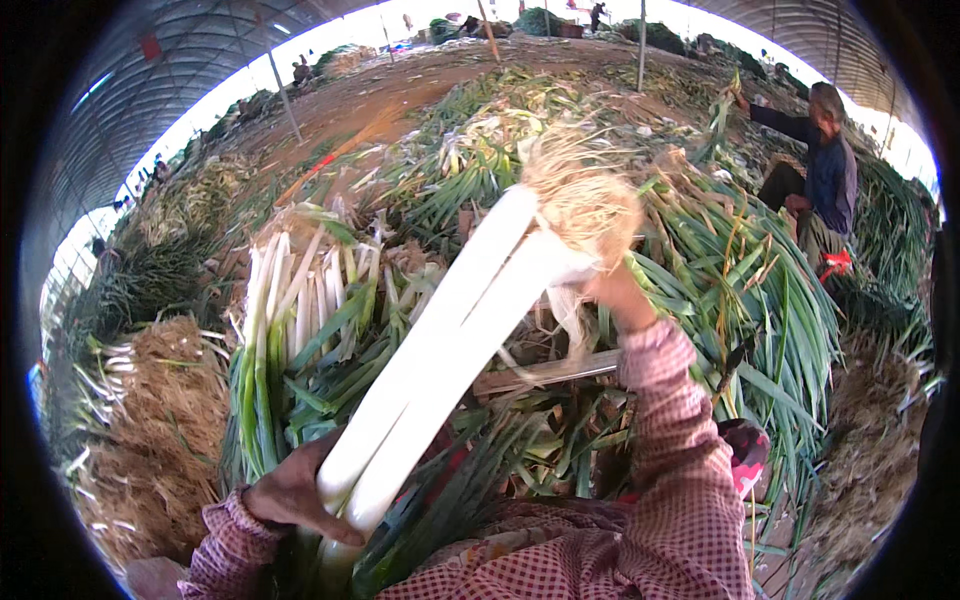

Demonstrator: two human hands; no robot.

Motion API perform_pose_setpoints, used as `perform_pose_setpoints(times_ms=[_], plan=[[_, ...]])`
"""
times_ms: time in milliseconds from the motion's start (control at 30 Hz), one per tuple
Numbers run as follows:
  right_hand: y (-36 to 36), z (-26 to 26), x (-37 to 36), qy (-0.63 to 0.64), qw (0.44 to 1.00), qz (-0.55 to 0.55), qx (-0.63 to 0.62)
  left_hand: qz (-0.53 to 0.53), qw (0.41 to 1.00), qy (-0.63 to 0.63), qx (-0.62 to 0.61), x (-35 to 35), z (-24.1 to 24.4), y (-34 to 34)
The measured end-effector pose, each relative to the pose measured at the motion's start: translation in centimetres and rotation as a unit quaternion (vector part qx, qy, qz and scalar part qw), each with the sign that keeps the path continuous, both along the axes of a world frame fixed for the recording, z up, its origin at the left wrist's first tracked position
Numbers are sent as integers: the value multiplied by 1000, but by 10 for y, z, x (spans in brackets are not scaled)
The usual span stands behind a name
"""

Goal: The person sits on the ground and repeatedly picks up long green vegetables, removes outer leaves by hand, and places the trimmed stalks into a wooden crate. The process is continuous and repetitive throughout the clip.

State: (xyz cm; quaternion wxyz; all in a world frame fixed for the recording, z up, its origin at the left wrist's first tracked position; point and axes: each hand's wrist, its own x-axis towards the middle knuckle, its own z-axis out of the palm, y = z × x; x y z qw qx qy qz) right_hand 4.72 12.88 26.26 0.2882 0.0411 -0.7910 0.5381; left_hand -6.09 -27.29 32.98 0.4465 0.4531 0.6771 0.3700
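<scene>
Two thick white leek or Welsh onion stalks [427, 360] slant across the middle of the head view, right in front of me. Their bushy, straw-coloured roots [581, 195] point up and away. My left hand [307, 487] grips the stalks low down, where white turns to green. Near the root end, my right hand [619, 292] is around the far side of the stalks, its fingers partly hidden behind them. Dark green leaves [442, 495] trail down over my lap.
Cleaned stalks [300, 292] lie piled at left, beside a heap of roots [157, 420]. A wooden bar [547, 375] crosses before me. Unpeeled green stalks [750, 285] are heaped at right. A seated person [817, 165] holds up a stalk. Poles [642, 45] stand farther off.
</scene>
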Motion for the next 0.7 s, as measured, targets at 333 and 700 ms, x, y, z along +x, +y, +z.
perform_pose_setpoints(times_ms=[333,700], plan=[[-96,-30,4,-136,875,59,461,-6,999,-2,44,-15,-43,-15],[53,106,56,-196,735,-333,556,139,972,-163,-96,-34,-112,-122]])
